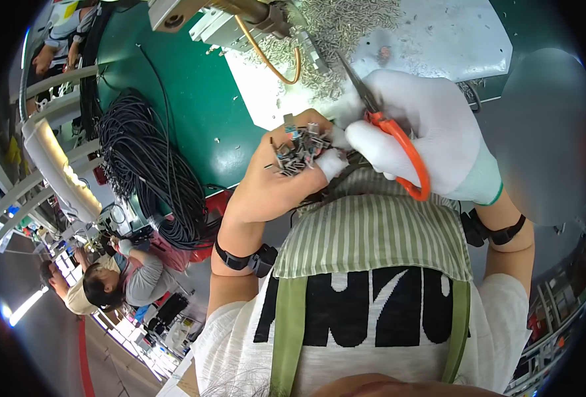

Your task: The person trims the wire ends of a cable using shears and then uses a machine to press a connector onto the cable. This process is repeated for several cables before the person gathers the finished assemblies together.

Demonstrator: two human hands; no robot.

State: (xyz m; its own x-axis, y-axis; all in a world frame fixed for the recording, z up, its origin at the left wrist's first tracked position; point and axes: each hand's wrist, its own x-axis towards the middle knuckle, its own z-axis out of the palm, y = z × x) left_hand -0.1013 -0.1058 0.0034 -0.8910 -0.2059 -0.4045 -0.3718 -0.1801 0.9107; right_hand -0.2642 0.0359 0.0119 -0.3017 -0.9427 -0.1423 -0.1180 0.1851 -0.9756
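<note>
My left hand (272, 186) is bare, with white wraps on some fingertips. It is closed around a bundle of thin wires with small metal connector ends (299, 151) that stick up between thumb and fingers. A white glove covers my right hand (438, 126), which grips a pair of scissors (409, 149) with orange handles. The dark, pointed blades reach up and left, past the thumb. Both hands are close together in front of my striped apron (372, 231), and part of the wires below them is hidden.
A white sheet (452, 40) on the green table (200, 92) bears a heap of small metal pieces (346, 40). Above the left hand stands a machine head (253, 20) with a yellow tube. Coiled black cables (147, 159) hang at the left. Other people work farther left.
</note>
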